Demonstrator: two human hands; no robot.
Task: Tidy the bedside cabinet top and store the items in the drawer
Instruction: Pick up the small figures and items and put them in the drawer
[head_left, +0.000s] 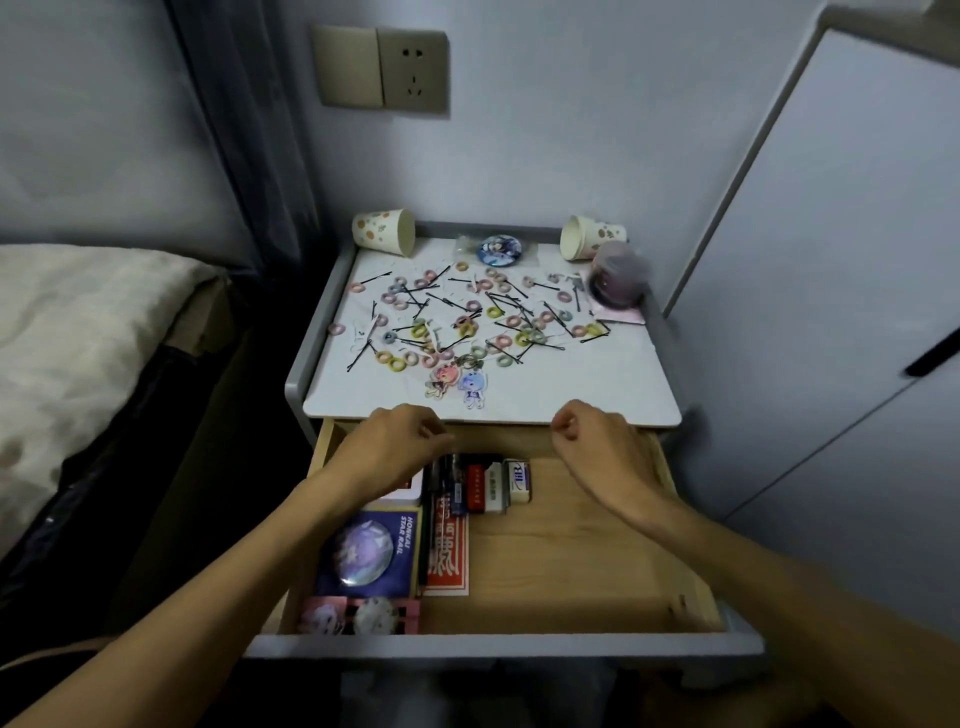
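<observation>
The white cabinet top (597, 384) is strewn with several small pastel hair ties (470, 327) and black hairpins (363, 356). Two character keychains (457, 384) lie near its front edge, and a round badge (496, 248) sits at the back. Two paper cups lie on their sides, one at the back left (384, 231) and one at the back right (589, 238). Below, the wooden drawer (571, 561) is pulled open. My left hand (400, 447) and my right hand (597, 447) hover over the drawer's back part, fingers loosely curled, holding nothing.
A round purple jar (618, 278) stands at the top's right edge on a pink card. The drawer's left side holds a badge card (369, 553), a red packet (447, 556), pens and small boxes (498, 483). A bed (78, 338) lies left, a white cupboard (831, 312) right.
</observation>
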